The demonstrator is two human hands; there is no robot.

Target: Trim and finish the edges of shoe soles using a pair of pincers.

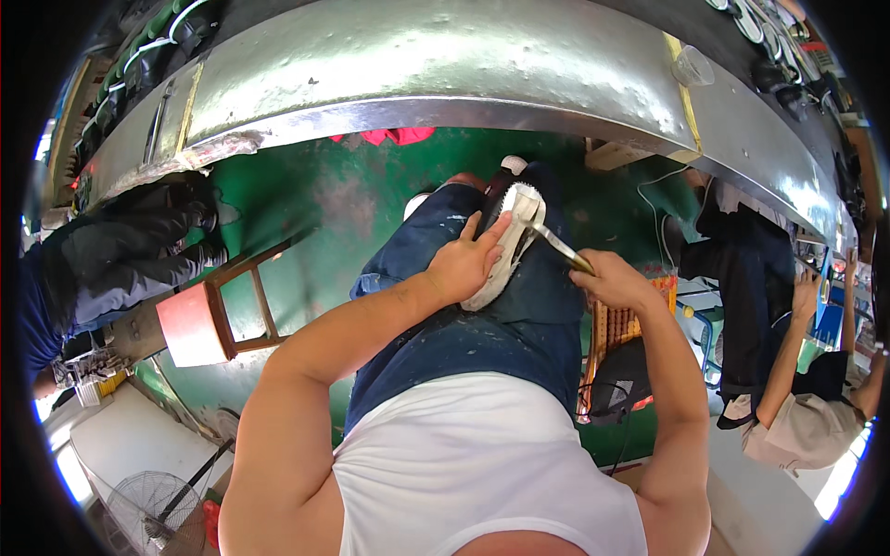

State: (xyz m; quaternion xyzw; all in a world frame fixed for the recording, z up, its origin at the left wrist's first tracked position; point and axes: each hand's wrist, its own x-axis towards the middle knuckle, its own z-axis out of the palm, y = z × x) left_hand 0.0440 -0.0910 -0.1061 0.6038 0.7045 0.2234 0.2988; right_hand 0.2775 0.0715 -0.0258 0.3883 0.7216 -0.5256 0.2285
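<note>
We counted 2 bare hands at 1 white shoe point(502, 276), which lay on the person's lap, over dark blue trousers point(464, 357) flecked with pale spots. The left hand point(466, 264) had its fingers spread over the shoe's left side; whether they pinched its edge, we could not tell. The right hand point(614, 278) was closed around the yellowish-brown handle of 1 hand tool point(558, 246). The tool's silvery shank slanted away to the left, its far end at the shoe's upper part, though we could not tell whether the 2 touched. We also noted 1 white sleeveless top point(473, 431) on the person.

Beyond the knees we saw 1 long metal-covered bench point(445, 65), crossed by 2 yellow strips point(684, 88). Just beside the right-hand strip was 1 clear cup point(692, 67). Farther right sat a group of shoes point(746, 22), too crowded for us to count. Below the bench, 1 patch of red cloth point(403, 135) showed against the green floor point(348, 204). To the left we found 1 stool point(193, 329) with a reddish seat, 1 fan point(153, 510) behind a wire guard, and 1 co-worker in dark trousers point(130, 269). At the right we made out at least 1 more co-worker, in black trousers point(746, 306).
</note>
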